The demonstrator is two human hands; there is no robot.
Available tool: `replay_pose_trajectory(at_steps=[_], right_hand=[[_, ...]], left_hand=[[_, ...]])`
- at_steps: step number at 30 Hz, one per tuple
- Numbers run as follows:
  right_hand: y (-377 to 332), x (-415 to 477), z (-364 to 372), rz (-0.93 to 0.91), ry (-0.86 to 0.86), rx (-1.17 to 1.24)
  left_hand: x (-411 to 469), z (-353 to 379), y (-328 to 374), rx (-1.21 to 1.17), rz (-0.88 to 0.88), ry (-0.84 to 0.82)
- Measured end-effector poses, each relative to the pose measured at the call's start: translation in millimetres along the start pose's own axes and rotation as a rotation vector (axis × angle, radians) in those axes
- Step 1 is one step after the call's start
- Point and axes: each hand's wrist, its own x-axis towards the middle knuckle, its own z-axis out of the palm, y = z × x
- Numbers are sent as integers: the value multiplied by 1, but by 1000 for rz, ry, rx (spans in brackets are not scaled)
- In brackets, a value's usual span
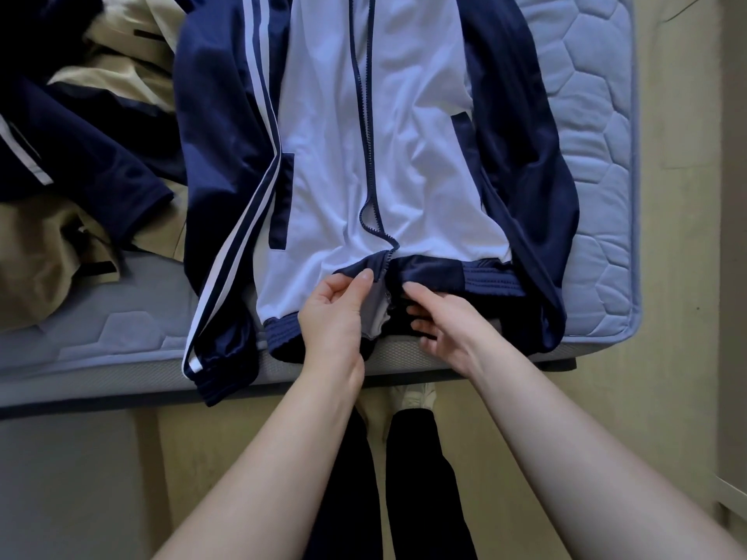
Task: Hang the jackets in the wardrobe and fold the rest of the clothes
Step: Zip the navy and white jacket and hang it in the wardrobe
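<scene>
My left hand (335,317) pinches the near hem of the white-and-navy zip track jacket (404,135) lying on the pale blue quilted mattress (598,155). My right hand (442,323) has its fingers spread, touching the hem just right of it.

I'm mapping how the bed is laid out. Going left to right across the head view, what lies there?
A heap of beige and navy clothes → navy and white track jacket → bare quilted mattress.
</scene>
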Motion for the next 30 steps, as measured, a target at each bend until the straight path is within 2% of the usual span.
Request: replay_pose_trajectory(at_steps=[5, 10, 17, 22, 26, 30], right_hand=[[-11, 3, 14, -79, -100, -181], [-12, 9, 25, -105, 23, -145], [-10, -16, 5, -80, -249, 250], [-1, -32, 1, -157, -183, 265], [2, -35, 7, -200, -103, 371], [-1, -42, 11, -222, -108, 506]], left_hand=[[7, -5, 2, -9, -4, 21], [9, -10, 2, -6, -7, 29], [5, -10, 3, -11, 6, 22], [-4, 0, 1, -54, -14, -31], [-12, 8, -2, -72, -25, -56], [-19, 14, -2, -93, -21, -52]])
